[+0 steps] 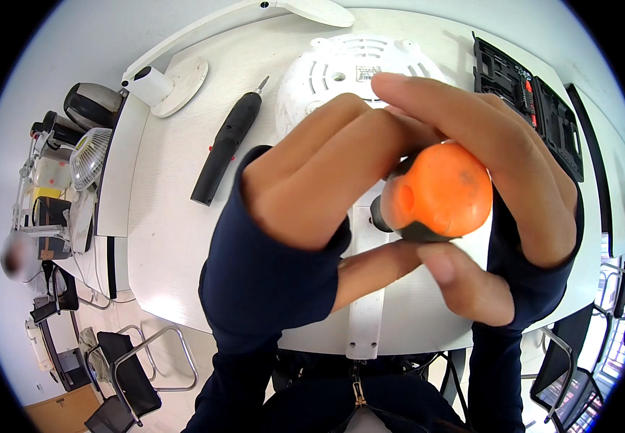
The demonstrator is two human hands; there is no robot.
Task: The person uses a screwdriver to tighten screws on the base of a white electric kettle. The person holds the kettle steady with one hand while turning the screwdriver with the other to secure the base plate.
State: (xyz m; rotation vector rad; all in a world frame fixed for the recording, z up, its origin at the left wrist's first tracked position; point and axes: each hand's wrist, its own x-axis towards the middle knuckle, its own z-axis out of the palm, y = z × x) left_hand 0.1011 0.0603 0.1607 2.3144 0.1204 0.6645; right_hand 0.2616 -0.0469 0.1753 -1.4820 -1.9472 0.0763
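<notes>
Both my hands are raised close to the camera over the table, around a screwdriver (446, 191) with an orange-and-black handle. Its rounded butt end points up at me; the shaft is hidden. My left hand (319, 169) wraps the handle from the left, with fingers curled and thumb beneath. From the right, my right hand (518, 162) arches its fingers over the handle, and its thumb presses at the lower edge. Behind my hands lies a round white appliance housing (327, 68) with vent slots and a label, partly covered. A white bar (365, 317) runs below them to the near table edge.
Left of my hands a black cordless screwdriver (229, 144) lies on the white table (168, 238). A white desk lamp base (182, 86) stands far left. An open black tool case (529, 101) sits far right. Chairs (135, 375) and a shelf of appliances (92, 155) flank the table.
</notes>
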